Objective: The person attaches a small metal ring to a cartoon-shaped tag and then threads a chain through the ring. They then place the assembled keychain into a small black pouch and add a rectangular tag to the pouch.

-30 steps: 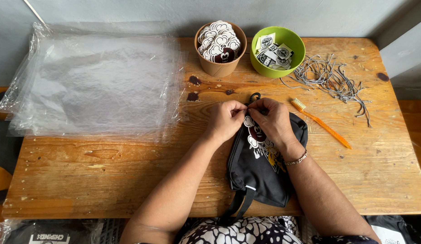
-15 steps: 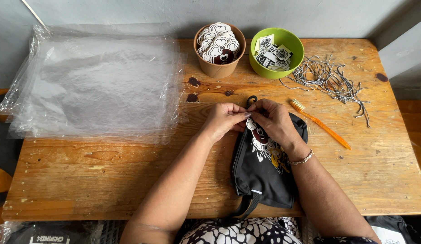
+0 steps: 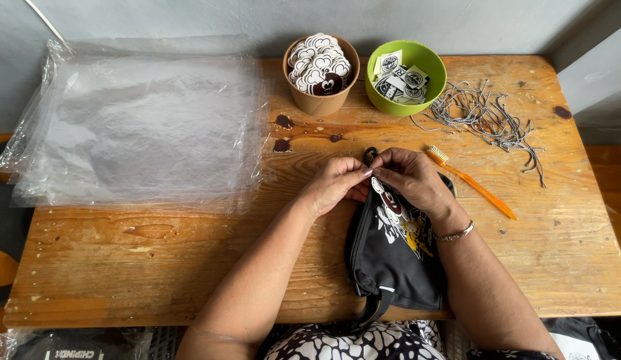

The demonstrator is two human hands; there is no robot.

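A small black pouch (image 3: pixel 397 260) with a white and yellow print lies on the wooden table (image 3: pixel 157 267) in front of me. My left hand (image 3: pixel 336 183) and my right hand (image 3: pixel 412 177) meet at its top end, fingertips pinched together on the pouch's zipper pull by a small black clip (image 3: pixel 370 155). A round white tag (image 3: pixel 377 185) shows under my right hand's fingers. A bracelet sits on my right wrist.
A stack of clear plastic bags (image 3: pixel 137 127) covers the table's left half. A brown cup (image 3: pixel 322 67) of white tags and a green bowl (image 3: pixel 405 79) of printed tags stand at the back. Several grey cords (image 3: pixel 487 117) and an orange toothbrush (image 3: pixel 472 183) lie at right.
The pouch has shifted slightly toward me and to the right. Both hands stay pinched at its top end.
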